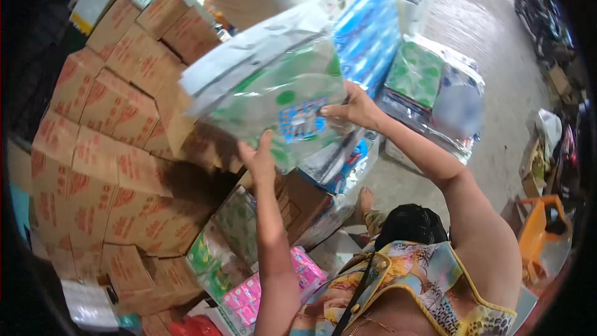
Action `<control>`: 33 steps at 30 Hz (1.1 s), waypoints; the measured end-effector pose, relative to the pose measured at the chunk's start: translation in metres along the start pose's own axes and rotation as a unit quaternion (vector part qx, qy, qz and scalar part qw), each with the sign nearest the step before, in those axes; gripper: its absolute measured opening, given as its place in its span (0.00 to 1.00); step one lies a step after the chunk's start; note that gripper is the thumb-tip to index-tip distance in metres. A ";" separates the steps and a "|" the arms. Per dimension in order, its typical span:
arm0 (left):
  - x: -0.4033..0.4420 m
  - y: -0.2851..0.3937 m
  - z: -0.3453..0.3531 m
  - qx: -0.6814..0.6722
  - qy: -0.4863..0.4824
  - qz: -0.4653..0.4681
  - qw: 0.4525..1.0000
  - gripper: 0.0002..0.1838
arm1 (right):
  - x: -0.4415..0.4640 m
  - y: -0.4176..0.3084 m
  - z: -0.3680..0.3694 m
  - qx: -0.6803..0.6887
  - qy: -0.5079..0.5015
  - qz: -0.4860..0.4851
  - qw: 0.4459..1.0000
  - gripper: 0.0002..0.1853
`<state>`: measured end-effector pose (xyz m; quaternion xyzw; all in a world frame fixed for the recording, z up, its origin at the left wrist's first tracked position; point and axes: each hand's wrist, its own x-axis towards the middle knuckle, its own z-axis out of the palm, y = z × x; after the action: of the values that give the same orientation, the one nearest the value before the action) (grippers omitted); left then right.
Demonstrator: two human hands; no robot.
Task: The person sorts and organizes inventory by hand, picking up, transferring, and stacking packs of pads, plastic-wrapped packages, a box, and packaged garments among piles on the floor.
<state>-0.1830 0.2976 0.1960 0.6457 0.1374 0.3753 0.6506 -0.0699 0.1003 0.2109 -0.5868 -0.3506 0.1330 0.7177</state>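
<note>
Both hands hold up a flat stack of plastic bags (pixel 249 96), clear and white with green dots and a blue printed label. My right hand (pixel 356 109) grips its right edge, thumb on top near the label. My left hand (pixel 258 152) pinches the lower left edge, thumb on the front. The stack is tilted, and its far white end is slightly blurred. Beneath the hands sits an opened brown carton (pixel 305 202), with a silver and blue package (pixel 339 168) beside it.
Stacked brown cartons (pixel 140 56) fill the left side. Bundles of blue-patterned plastic (pixel 367 37) and green-dotted packs (pixel 415 74) stand at upper right. Pink packets (pixel 249 298) lie below my left forearm. An orange plastic chair (pixel 538 230) stands on the concrete floor (pixel 485 18) at right.
</note>
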 end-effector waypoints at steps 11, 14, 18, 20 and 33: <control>-0.036 0.030 0.056 0.023 -0.180 -0.072 0.981 0.23 | -0.078 -0.014 -0.041 0.047 0.136 0.045 0.988 0.20; -0.046 0.007 0.089 0.082 -0.243 -0.120 0.959 0.24 | -0.109 -0.024 -0.065 0.115 0.194 0.145 0.963 0.19; -0.062 -0.044 0.138 0.027 -0.338 -0.205 0.918 0.29 | -0.151 0.011 -0.121 0.066 0.266 0.164 0.947 0.21; -0.074 -0.081 0.158 -0.049 -0.398 -0.293 0.868 0.32 | -0.167 0.005 -0.143 0.049 0.297 0.205 0.931 0.21; -0.045 -0.192 0.339 0.072 -0.455 -0.278 0.843 0.29 | -0.146 0.078 -0.305 0.050 0.418 0.261 0.869 0.17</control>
<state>0.0708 0.0400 0.0445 0.7234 0.0260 -0.1686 0.6690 0.0437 -0.1949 0.0672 -0.6212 0.1547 0.0750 0.7645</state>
